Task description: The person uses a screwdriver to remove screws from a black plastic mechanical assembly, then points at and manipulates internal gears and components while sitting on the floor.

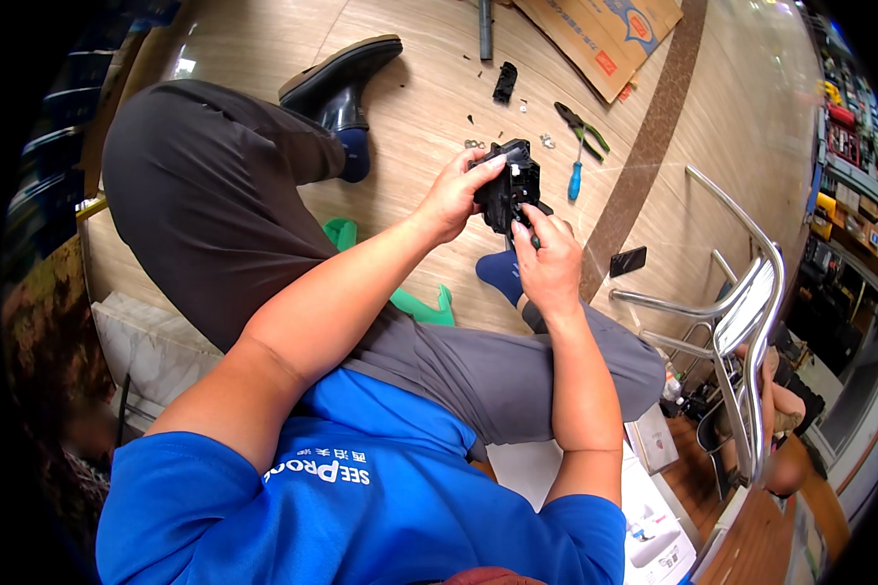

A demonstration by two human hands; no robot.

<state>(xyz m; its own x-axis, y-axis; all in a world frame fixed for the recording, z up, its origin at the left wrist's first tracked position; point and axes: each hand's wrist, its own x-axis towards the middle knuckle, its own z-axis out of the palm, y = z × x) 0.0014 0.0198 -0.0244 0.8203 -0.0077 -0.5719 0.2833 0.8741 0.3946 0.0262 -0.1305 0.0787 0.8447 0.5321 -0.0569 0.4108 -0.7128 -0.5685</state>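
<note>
My left hand (pixel 451 200) is closed on a black plastic mechanical assembly (pixel 513 175), thumb across its upper left side. My right hand (pixel 546 249) has its fingers curled at the lower part of the same assembly; a small dark piece shows between them, too hidden to name. Beyond my hands on the tiled floor lie a separate black plastic part (pixel 505 83), small metal pieces (pixel 547 141), pliers with green-and-black handles (pixel 587 135) and a screwdriver with a blue handle (pixel 576 180).
A cardboard sheet (pixel 595 34) and grey tube (pixel 485 29) lie ahead. A rubber boot (pixel 351 78) is upper left, a green object (pixel 419 307) beneath my legs. A phone (pixel 627 260) and chrome chair frame (pixel 761 283) are right; another person (pixel 780 409) sits beyond it. Shelves line the far right.
</note>
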